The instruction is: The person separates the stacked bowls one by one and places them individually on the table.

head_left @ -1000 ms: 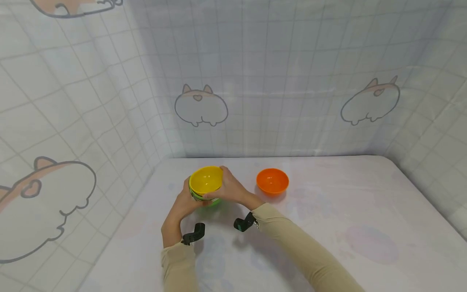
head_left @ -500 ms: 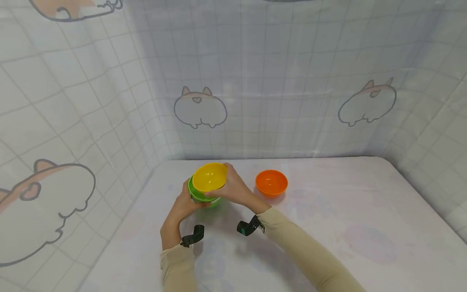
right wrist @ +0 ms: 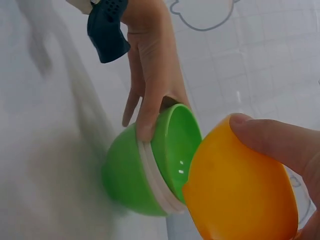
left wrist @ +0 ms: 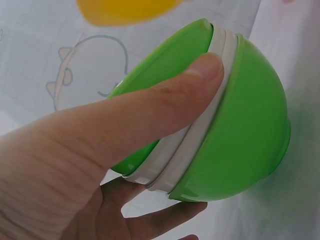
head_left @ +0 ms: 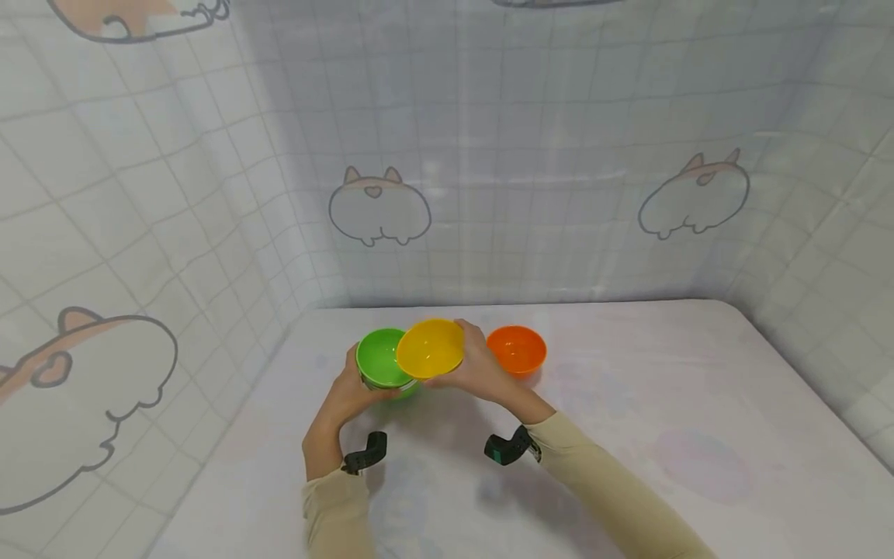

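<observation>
A yellow bowl (head_left: pixel 429 349) is pinched at its right side by my right hand (head_left: pixel 483 374), thumb and fingers at the rim. In the right wrist view its outer wall overlaps the top of a stack of nested bowls (right wrist: pixel 132 172). That stack has a green bowl on top, white rims in the middle and another green bowl at the bottom. My left hand (head_left: pixel 349 394) grips the stack from the left; in the left wrist view the thumb (left wrist: pixel 200 75) lies across the white rims, with fingers beneath. The inside of the top green bowl (head_left: pixel 380 355) shows.
An orange bowl (head_left: pixel 517 351) stands on the white table (head_left: pixel 628 388), just behind and right of my right hand. Patterned cloth walls (head_left: pixel 531 194) rise behind the table and at both sides.
My right hand has lifted the yellow bowl off the stack and carried it to the right, uncovering the green bowl below. My left hand has stayed on the stack.
</observation>
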The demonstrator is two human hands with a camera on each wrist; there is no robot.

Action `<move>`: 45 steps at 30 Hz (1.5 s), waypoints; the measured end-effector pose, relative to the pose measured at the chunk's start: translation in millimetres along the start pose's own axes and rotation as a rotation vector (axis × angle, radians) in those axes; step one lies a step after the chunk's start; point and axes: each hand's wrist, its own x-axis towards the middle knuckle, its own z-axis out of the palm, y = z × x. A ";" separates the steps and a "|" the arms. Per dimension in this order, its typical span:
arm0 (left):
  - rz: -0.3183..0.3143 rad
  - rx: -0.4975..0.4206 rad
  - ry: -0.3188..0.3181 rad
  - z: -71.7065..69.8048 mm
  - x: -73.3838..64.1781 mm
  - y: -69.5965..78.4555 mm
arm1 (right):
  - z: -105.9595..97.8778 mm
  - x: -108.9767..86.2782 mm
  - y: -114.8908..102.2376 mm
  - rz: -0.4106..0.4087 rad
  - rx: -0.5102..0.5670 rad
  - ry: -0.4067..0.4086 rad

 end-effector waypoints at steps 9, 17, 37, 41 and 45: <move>-0.026 0.005 0.003 1.7 0.2 -1.0 | -15.5 -26.9 10.8 0.071 0.032 0.029; -0.028 0.028 0.007 0.8 0.9 -3.3 | -25.3 -52.9 18.5 0.092 0.078 0.026; -0.011 0.011 0.014 1.8 -0.6 -1.7 | -43.4 -99.9 56.9 0.142 0.099 0.039; -0.022 0.012 0.017 2.3 0.8 -1.0 | -43.7 -104.4 67.1 0.156 0.105 0.039; -0.036 0.020 0.014 3.6 1.1 -0.9 | -41.8 -108.3 76.6 0.229 0.106 0.047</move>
